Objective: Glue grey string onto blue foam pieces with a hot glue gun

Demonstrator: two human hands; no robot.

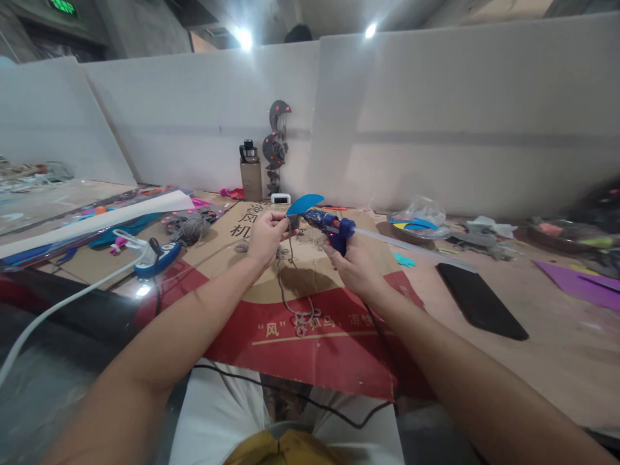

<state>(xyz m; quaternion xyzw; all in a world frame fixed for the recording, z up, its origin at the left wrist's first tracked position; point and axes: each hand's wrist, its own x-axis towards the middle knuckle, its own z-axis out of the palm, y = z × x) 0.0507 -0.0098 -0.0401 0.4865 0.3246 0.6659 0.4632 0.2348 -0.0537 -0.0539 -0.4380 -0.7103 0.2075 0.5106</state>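
Observation:
My right hand (pixel 351 261) is closed around the grip of a dark blue hot glue gun (pixel 334 226), with a long clear glue stick (pixel 411 247) poking out of its back. The gun's nozzle points left, at or very near a blue crescent-shaped piece (pixel 305 204). My left hand (pixel 269 234) pinches that piece at its lower end, where a bit of grey material also shows. Grey yarn (pixel 285 290) hangs from the left fingers and lies in loose loops on the cardboard. Whether the nozzle touches the piece I cannot tell.
A flattened red and brown cardboard sheet (pixel 320 361) covers the table's front. Left are a power strip (pixel 157 259) and grey yarn ball (pixel 188 226). Right lies a black phone-like slab (pixel 479 300). Behind stand a bottle (pixel 250 174) and hanging grey crescents (pixel 275 152). A black cord (pixel 290 395) crosses my lap.

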